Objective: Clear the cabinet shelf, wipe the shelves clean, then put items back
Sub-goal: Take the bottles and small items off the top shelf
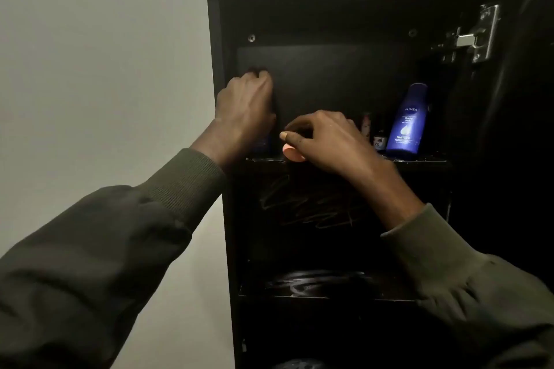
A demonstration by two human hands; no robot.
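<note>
Nearest the camera, two dark-sleeved arms reach up into the open cabinet (215,39). The right hand (326,141) has its fingers curled round a small pale pink object (292,154) at the front edge of the upper shelf (419,162). The left hand (245,108) is curled against the cabinet's left inner wall; whether it grips anything I cannot tell. Farther back on that shelf stand a blue lotion bottle (407,121), a small dark bottle (380,141) and a slim tube (366,124). Whether items are coming out or going back is unclear. Either way the next move needs care not to topple the bottles behind.
</note>
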